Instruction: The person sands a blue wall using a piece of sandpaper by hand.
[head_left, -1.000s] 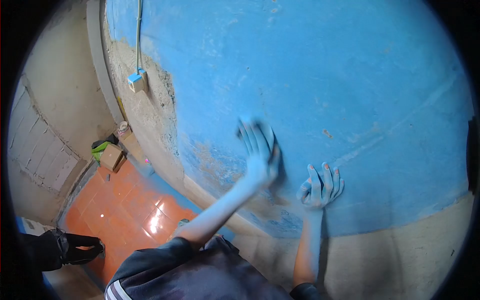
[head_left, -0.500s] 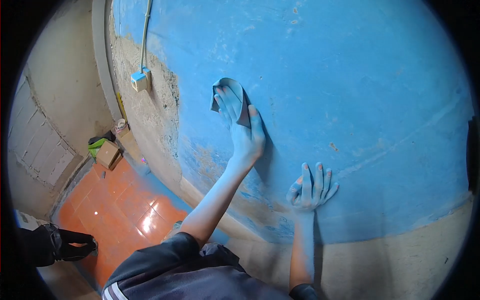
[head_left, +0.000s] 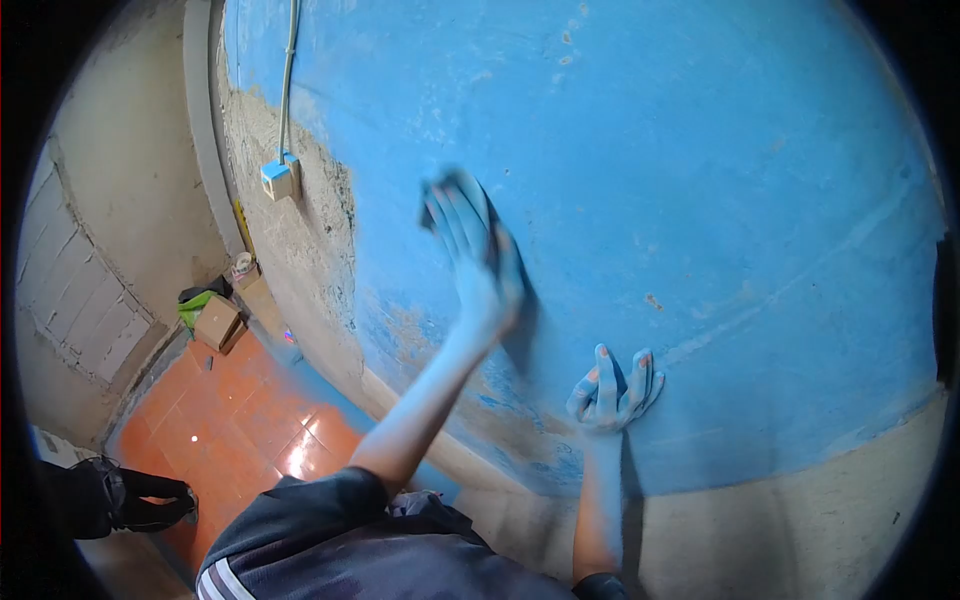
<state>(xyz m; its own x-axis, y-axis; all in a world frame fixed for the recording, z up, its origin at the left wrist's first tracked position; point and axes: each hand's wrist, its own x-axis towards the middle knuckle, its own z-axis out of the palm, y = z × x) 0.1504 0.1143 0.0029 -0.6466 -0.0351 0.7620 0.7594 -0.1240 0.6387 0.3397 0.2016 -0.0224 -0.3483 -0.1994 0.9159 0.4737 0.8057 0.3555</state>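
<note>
While the left hand (head_left: 482, 275) lies flat and blurred on the wall, fingers long and close together, thumb apart, it has hold of a thin sheet (head_left: 476, 193) pressed between fingers and wall (head_left: 700, 180). Sheet orientation: long axis seems to run along the fingers, pointing up and leftward; blur and the covering fingers hide its full outline.

Right hand (head_left: 615, 392): below and right of the left, half open, fingers loosely bent and parted, apparently resting on the wall; nothing visible in it.

Progress, by judgement: partway. Around and right of the left hand the blue looks mostly even. Remaining: a scuffed patch (head_left: 410, 330) below-left of that hand, and a small chip (head_left: 653, 301) just above the right hand. How much is finished cannot be told.

Farther left of the left hand: bare rough plaster (head_left: 325, 215), a switch box (head_left: 280, 180), then a cardboard box (head_left: 218, 323). Down-left, another person (head_left: 85, 497).
</note>
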